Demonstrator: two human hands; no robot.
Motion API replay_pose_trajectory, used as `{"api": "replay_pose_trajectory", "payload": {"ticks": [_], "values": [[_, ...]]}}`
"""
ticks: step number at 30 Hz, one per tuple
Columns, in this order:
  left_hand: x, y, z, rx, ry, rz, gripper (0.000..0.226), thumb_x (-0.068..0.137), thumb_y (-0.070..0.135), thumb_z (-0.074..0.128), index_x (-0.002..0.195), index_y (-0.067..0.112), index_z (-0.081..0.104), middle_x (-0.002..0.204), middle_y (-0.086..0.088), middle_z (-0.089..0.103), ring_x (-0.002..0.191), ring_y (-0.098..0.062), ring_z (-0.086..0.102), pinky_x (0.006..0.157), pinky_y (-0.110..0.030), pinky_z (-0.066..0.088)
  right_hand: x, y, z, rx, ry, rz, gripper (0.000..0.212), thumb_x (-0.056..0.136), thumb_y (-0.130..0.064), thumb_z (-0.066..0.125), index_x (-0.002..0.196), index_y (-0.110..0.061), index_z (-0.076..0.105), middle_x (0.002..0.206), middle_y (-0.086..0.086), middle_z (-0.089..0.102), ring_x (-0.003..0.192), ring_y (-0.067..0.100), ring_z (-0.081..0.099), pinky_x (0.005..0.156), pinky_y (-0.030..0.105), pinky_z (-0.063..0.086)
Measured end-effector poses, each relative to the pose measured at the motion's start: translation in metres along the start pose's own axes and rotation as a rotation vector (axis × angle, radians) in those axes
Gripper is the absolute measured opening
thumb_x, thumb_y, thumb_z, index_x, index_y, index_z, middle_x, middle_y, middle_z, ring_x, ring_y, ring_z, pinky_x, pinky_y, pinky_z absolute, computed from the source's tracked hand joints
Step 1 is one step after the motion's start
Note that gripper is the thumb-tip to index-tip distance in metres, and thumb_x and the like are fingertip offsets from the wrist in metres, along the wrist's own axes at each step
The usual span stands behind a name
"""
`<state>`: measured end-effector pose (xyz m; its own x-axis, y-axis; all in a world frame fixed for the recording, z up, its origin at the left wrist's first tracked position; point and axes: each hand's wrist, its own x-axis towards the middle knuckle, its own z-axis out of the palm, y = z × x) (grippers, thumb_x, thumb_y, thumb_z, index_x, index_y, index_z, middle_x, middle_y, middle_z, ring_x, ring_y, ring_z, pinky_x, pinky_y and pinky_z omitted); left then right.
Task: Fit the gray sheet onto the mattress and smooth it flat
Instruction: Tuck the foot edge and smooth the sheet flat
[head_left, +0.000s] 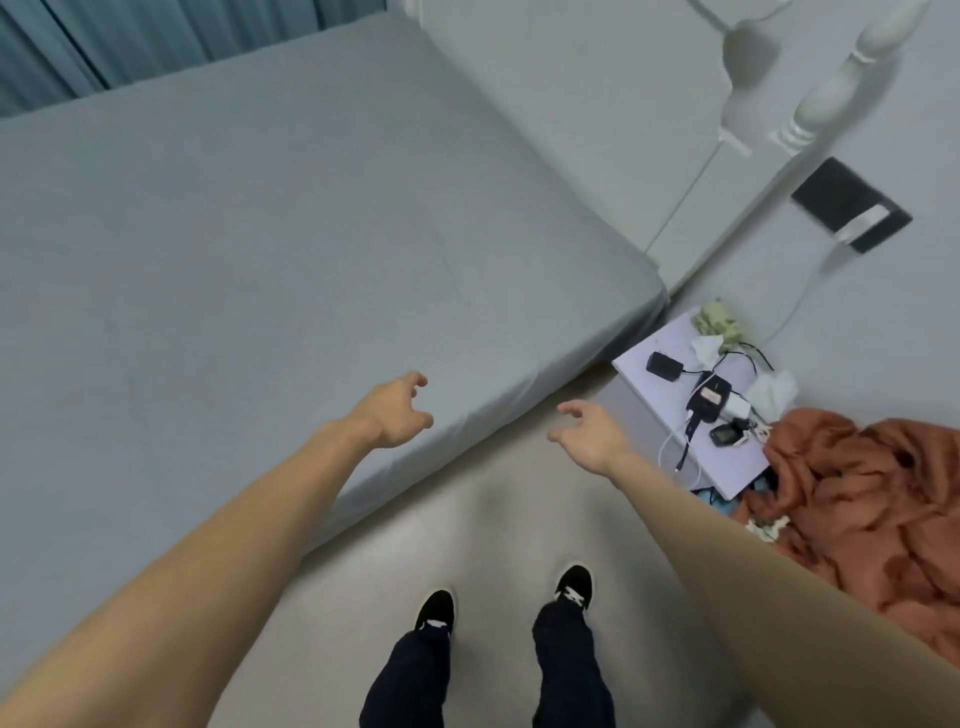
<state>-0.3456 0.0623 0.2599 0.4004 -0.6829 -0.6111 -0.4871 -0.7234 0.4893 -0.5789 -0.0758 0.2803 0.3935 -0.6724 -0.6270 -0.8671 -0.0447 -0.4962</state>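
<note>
The gray sheet (249, 218) covers the whole top of the mattress (524, 374) and is pulled down over its near corner and side, where a few small folds show along the edge; the top lies flat and smooth. At the right, on the floor, an orange-brown blanket (852, 499) lies in a crumpled heap, touching a white low table (670, 348). On this table are black chargers with cables (709, 397) and some crumpled tissues (706, 348). The person stands beside the bed in dark trousers and black shoes (575, 584). Both arms reach forward. The left hand (397, 413) hangs over the edge of the sheet, fingers loosely curled, grasping nothing. The right hand (589, 431) is over the bare floor, just beside the mattress side, also relaxed and holding nothing.
</note>
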Motion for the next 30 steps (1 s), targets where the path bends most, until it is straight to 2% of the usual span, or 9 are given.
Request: {"api": "replay_pose_trajectory", "payload": {"ticks": [5, 8, 11, 14, 18, 20, 22, 24, 30], "values": [[0.12, 0.002, 0.057, 0.103, 0.019, -0.099, 0.066, 0.088, 0.027, 0.061, 0.148, 0.02, 0.034, 0.147, -0.008, 0.043, 0.132, -0.027, 0.043, 0.106, -0.039, 0.04, 0.156, 0.03, 0.002, -0.133, -0.117, -0.026, 0.05, 0.087, -0.025, 0.064, 0.135, -0.01, 0.056, 0.128, 0.009, 0.063, 0.126, 0.027, 0.053, 0.105, 0.029, 0.04], [0.186, 0.003, 0.094, 0.237, -0.008, -0.099, 0.07, 0.087, 0.031, 0.061, 0.149, 0.021, 0.031, 0.15, -0.01, 0.038, 0.138, -0.028, 0.033, 0.11, -0.042, 0.036, 0.237, 0.041, 0.02, -0.236, -0.13, -0.12, 0.052, 0.086, -0.028, 0.06, 0.136, -0.016, 0.055, 0.135, 0.011, 0.059, 0.126, 0.029, 0.053, 0.109, 0.035, 0.041], [0.26, 0.008, 0.13, 0.382, 0.065, -0.008, 0.073, 0.087, 0.041, 0.061, 0.15, 0.024, 0.029, 0.154, -0.008, 0.034, 0.143, -0.027, 0.026, 0.114, -0.043, 0.031, 0.31, 0.061, 0.038, -0.498, -0.086, -0.339, 0.053, 0.088, -0.028, 0.058, 0.139, -0.015, 0.05, 0.141, 0.012, 0.051, 0.132, 0.031, 0.046, 0.11, 0.039, 0.039], [0.344, 0.006, 0.173, 0.537, 0.246, 0.128, 0.076, 0.084, 0.06, 0.055, 0.148, 0.028, 0.03, 0.155, -0.004, 0.035, 0.146, -0.024, 0.021, 0.12, -0.042, 0.015, 0.395, 0.093, 0.055, -0.702, 0.051, -0.521, 0.062, 0.092, -0.034, 0.055, 0.149, -0.019, 0.036, 0.159, 0.01, 0.024, 0.146, 0.028, 0.025, 0.119, 0.038, 0.023], [0.396, -0.032, 0.224, 0.497, 0.431, 0.163, 0.086, 0.08, 0.084, 0.023, 0.152, 0.037, 0.02, 0.162, -0.001, 0.018, 0.151, -0.02, 0.003, 0.121, -0.047, -0.002, 0.479, 0.14, 0.091, -0.791, 0.231, -0.661, 0.062, 0.099, -0.056, 0.027, 0.156, -0.031, 0.018, 0.166, 0.0, 0.008, 0.152, 0.019, 0.006, 0.123, 0.041, 0.005], [0.409, -0.049, 0.245, 0.482, 0.524, 0.19, 0.085, 0.082, 0.086, 0.012, 0.154, 0.04, 0.012, 0.165, 0.001, 0.009, 0.151, -0.017, -0.004, 0.121, -0.049, -0.003, 0.501, 0.162, 0.11, -0.751, 0.453, -0.781, 0.061, 0.1, -0.059, 0.021, 0.155, -0.033, 0.025, 0.164, -0.002, 0.019, 0.151, 0.019, 0.014, 0.122, 0.041, 0.011], [0.414, -0.052, 0.25, 0.479, 0.59, 0.217, 0.084, 0.082, 0.086, 0.011, 0.153, 0.042, 0.012, 0.164, 0.002, 0.01, 0.151, -0.017, -0.003, 0.121, -0.05, -0.002, 0.513, 0.174, 0.121, -0.679, 0.696, -0.887, 0.057, 0.1, -0.055, 0.025, 0.149, -0.03, 0.04, 0.157, -0.001, 0.036, 0.146, 0.021, 0.029, 0.118, 0.041, 0.021], [0.413, -0.053, 0.25, 0.48, 0.622, 0.229, 0.085, 0.08, 0.088, 0.012, 0.152, 0.044, 0.015, 0.164, 0.002, 0.014, 0.151, -0.017, 0.0, 0.12, -0.052, 0.0, 0.519, 0.176, 0.13, -0.589, 0.82, -0.93, 0.054, 0.1, -0.052, 0.029, 0.143, -0.027, 0.05, 0.151, -0.001, 0.046, 0.14, 0.022, 0.039, 0.113, 0.041, 0.027], [0.406, -0.052, 0.255, 0.534, 0.645, 0.341, 0.09, 0.074, 0.092, 0.016, 0.15, 0.045, 0.023, 0.16, 0.002, 0.024, 0.15, -0.017, 0.01, 0.119, -0.054, 0.008, 0.519, 0.177, 0.127, -0.552, 0.77, -0.929, 0.061, 0.095, -0.057, 0.024, 0.141, -0.026, 0.051, 0.15, -0.001, 0.047, 0.14, 0.021, 0.038, 0.112, 0.041, 0.027]]}}
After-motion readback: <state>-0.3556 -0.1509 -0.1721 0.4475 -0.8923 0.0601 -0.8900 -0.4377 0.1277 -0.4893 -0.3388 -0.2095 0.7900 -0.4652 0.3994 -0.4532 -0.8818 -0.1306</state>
